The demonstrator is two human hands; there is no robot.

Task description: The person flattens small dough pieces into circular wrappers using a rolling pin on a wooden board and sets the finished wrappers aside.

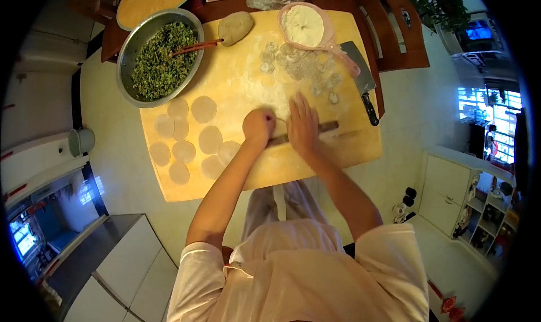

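Note:
My right hand [303,127] lies across a dark rolling pin [328,126], palm down and fingers stretched forward. Beside it, my left hand [258,127] is closed at the pin's left end, pinching what looks like the pale edge of a dough wrapper [280,119]; most of that wrapper is hidden by the hands. Left of my hands, several round, flat dough wrappers [210,139] are spread on the wooden board [236,178], some overlapping. Small floured dough pieces [298,65] cluster beyond my right hand, and loose flour dusts the middle of the board.
A metal bowl [125,68] of chopped green filling [160,63] stands at the back left, with chopsticks [197,47] in it. Near it sits a dough lump [235,28]. A pink scoop [329,39] of flour [302,25] and a cleaver [359,68] lie at the right.

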